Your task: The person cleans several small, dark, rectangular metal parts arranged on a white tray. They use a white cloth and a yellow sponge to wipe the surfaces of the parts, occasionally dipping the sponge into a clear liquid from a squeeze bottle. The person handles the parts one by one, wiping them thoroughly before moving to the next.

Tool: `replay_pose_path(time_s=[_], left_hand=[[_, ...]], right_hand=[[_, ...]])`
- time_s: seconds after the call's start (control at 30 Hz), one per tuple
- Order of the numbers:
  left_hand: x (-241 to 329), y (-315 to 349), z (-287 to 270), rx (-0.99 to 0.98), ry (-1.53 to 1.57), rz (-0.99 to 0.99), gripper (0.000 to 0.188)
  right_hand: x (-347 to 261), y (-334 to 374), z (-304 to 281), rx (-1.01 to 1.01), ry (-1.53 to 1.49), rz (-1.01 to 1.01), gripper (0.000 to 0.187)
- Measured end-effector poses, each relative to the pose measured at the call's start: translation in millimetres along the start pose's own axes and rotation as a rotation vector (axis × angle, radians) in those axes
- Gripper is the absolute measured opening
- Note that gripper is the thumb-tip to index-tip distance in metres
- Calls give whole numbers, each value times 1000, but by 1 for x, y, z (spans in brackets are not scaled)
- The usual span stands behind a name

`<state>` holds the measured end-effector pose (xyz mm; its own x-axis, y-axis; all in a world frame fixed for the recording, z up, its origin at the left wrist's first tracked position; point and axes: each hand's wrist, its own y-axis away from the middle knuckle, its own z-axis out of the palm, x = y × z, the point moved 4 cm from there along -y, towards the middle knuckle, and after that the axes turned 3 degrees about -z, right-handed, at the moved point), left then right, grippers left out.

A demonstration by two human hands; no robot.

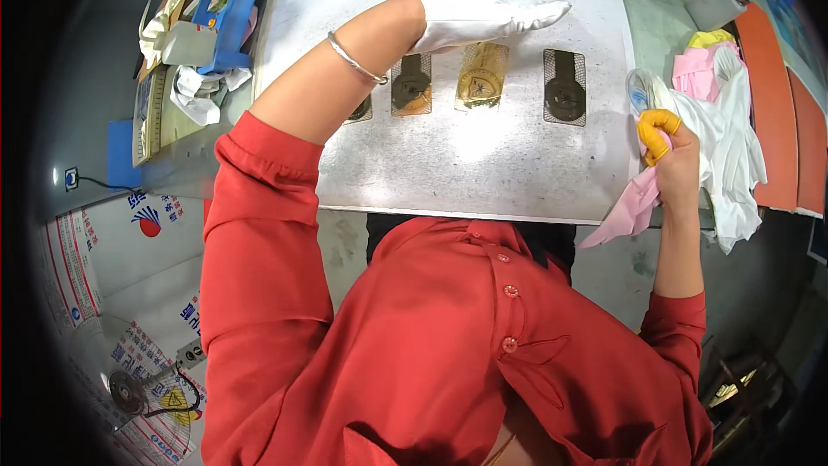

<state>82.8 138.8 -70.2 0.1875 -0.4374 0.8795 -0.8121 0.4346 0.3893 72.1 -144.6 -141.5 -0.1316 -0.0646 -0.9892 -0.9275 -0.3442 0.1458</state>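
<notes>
My left hand, in a white glove, is stretched out over the far part of the white work surface. Its fingers point right and it holds nothing that I can see. Below it lie a gold patterned metal plate and a dark plate with a mesh border; another is partly hidden by my forearm. A further dark mesh-edged plate with a round centre lies to the right. My right hand, with yellow finger covers, is closed on a pink cloth at the right edge of the surface.
White cloths hang over the right edge, with a pink cloth behind them. A translucent bottle stands at the far right. Blue trays and a crumpled white cloth are at the left.
</notes>
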Motion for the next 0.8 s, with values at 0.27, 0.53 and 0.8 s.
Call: replay_pose_path(time_s=[0.27,0.53,0.8], left_hand=[[26,-13,41,-32,-175,-121,67],[26,-46,69,47,-168,47,74],[33,-65,68,253,-381,266,50]], right_hand=[[1,-7,-22,43,-17,-63,8],[5,-6,-22,8,-10,-107,8],[5,-6,-21,-12,7,-117,6]])
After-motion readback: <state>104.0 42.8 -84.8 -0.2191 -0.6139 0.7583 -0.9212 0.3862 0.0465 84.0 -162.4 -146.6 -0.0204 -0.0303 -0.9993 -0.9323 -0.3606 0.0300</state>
